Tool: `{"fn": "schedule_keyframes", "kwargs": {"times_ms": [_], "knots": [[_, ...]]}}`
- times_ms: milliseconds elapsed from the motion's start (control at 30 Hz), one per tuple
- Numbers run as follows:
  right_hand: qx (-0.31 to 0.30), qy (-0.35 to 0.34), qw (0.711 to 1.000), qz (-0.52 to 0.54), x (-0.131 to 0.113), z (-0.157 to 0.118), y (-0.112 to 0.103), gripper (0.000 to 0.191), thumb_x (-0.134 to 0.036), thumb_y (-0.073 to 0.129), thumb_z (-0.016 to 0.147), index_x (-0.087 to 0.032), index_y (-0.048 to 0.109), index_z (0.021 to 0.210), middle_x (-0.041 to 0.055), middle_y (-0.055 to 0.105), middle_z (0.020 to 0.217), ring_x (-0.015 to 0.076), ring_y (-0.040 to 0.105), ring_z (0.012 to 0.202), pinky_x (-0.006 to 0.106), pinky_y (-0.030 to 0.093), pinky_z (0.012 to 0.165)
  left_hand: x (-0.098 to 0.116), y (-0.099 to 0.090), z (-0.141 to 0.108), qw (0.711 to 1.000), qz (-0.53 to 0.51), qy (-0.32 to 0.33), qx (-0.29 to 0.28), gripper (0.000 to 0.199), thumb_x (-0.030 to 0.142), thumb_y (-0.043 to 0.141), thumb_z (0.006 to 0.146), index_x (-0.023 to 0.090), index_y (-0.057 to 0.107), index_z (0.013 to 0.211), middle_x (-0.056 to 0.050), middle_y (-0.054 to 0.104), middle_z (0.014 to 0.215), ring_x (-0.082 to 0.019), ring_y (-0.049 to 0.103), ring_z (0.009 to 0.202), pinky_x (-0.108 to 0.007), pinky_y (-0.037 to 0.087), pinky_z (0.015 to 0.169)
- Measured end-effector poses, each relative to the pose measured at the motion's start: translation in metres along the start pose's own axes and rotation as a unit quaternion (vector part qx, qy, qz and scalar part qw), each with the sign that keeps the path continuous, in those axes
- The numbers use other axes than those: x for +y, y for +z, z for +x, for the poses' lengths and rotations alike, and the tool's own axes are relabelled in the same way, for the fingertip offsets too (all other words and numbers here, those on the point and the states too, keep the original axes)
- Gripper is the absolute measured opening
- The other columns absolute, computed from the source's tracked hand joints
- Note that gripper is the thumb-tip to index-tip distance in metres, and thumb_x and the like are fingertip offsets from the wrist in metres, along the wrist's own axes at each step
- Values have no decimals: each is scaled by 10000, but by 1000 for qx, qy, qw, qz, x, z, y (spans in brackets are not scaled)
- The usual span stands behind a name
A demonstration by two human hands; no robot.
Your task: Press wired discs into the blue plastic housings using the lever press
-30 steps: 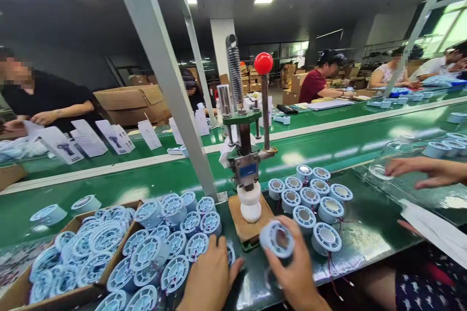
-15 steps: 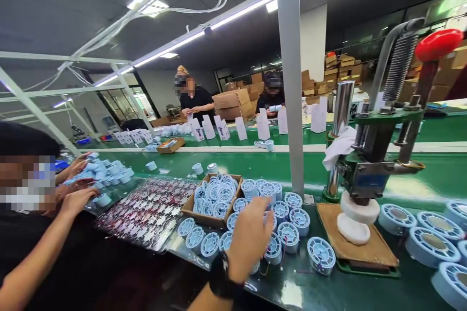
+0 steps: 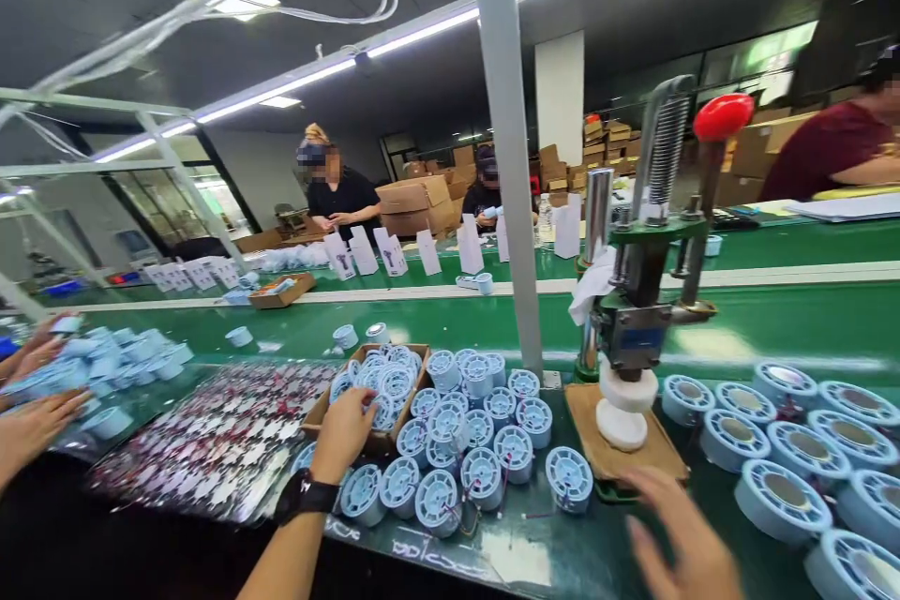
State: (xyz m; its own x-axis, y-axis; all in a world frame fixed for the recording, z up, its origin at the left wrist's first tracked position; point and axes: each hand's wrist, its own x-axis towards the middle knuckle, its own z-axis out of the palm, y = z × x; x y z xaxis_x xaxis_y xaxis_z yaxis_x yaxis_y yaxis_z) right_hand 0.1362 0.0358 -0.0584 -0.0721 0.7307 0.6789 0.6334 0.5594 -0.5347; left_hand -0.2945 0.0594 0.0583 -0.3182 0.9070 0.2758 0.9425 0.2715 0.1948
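Observation:
My left hand [image 3: 346,431], with a black watch on the wrist, reaches into the cardboard box [image 3: 420,366] of light blue rings [image 3: 394,380]. Its fingers are bent together at a ring; what they grip is too small to tell. My right hand [image 3: 679,534] is blurred in front of the press base [image 3: 657,450], fingers apart and nothing in them. Between the hands stand several light blue round housings [image 3: 482,476], some with thin wires. The press [image 3: 639,337] has a red knob and white round pads.
More housings with metal discs [image 3: 784,492] stand at the right. A sheet of parts with red wires [image 3: 225,431] lies left. Another person's hands touch a blue pile [image 3: 119,361] at far left. A grey post [image 3: 502,159] rises behind the housings.
The view has turned right. My left hand has moved from above the housings to the box of rings. My right hand has come into view near the press.

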Motion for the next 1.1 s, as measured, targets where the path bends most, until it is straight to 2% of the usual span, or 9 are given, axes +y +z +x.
{"fn": "schedule_keyframes", "kwargs": {"times_ms": [133, 267, 367, 467, 567, 667, 833, 967, 1100], "knots": [[-80, -63, 991, -90, -23, 22, 45, 398, -297, 468, 921, -263, 602, 1294, 89, 587, 1312, 297, 600, 1168, 450, 587, 882, -5, -3, 9, 1000, -19, 11, 5, 286, 279, 441, 842, 141, 630, 1008, -137, 692, 1019, -274, 650, 895, -394, 488, 866], [-115, -128, 982, -84, -18, 14, 60, 342, -269, 519, 910, -279, 661, 1220, 58, 620, 1292, 266, 621, 1141, 409, 583, 892, -9, -5, 9, 999, -34, 18, -12, 290, 262, 483, 812, 132, 643, 1015, -123, 700, 1012, -247, 663, 821, -383, 504, 844], [-103, -172, 976, -84, 5, -6, 56, 356, -313, 567, 906, -296, 644, 1254, 48, 598, 1329, 250, 620, 1159, 363, 584, 898, -8, -5, 6, 999, -37, 15, -24, 233, 239, 493, 831, 148, 658, 969, -102, 710, 973, -228, 662, 816, -370, 507, 855], [-81, -164, 979, -91, 23, -17, 60, 373, -396, 586, 906, -272, 644, 1253, 73, 592, 1330, 239, 643, 1131, 306, 601, 846, -6, -4, 1, 999, -37, 11, -34, 228, 224, 551, 839, 147, 652, 1028, -93, 699, 1009, -205, 656, 824, -357, 511, 862], [-85, -154, 982, -71, 26, -11, 72, 392, -429, 578, 911, -247, 637, 1253, 88, 600, 1310, 214, 660, 1104, 252, 603, 817, -2, -2, -4, 999, -31, 5, -33, 226, 156, 609, 814, 134, 647, 1035, -76, 682, 1003, -194, 643, 865, -367, 500, 886], [-94, -176, 978, -54, 22, -1, 87, 398, -395, 577, 912, -242, 612, 1278, 76, 603, 1309, 216, 643, 1142, 276, 592, 884, 1, 0, -11, 1000, -28, -3, -9, 200, 98, 598, 820, 128, 642, 1013, -60, 673, 967, -199, 628, 919, -375, 484, 905], [-42, -181, 982, -41, 22, -5, 93, 384, -359, 576, 896, -224, 599, 1255, 93, 600, 1300, 229, 663, 1094, 287, 602, 836, 3, 5, -21, 998, -43, -13, 45, 187, 121, 548, 848, 135, 642, 1008, -62, 663, 932, -204, 631, 880, -343, 492, 865], [-8, -109, 994, -8, -2, 11, 72, 377, -357, 575, 901, -230, 571, 1255, 91, 551, 1350, 241, 628, 1151, 306, 590, 841, 2, 12, -22, 996, -59, -23, 70, 210, 167, 499, 854, 162, 649, 999, -77, 668, 944, -234, 643, 892, -348, 501, 865], [-101, -102, 986, 82, -52, 71, 69, 365, -316, 569, 889, -249, 586, 1248, 63, 541, 1367, 243, 555, 1245, 400, 517, 1019, 2, 16, -19, 994, -74, -31, 77, 223, 193, 473, 851, 167, 648, 987, -99, 672, 972, -265, 634, 972, -380, 484, 911]]}}
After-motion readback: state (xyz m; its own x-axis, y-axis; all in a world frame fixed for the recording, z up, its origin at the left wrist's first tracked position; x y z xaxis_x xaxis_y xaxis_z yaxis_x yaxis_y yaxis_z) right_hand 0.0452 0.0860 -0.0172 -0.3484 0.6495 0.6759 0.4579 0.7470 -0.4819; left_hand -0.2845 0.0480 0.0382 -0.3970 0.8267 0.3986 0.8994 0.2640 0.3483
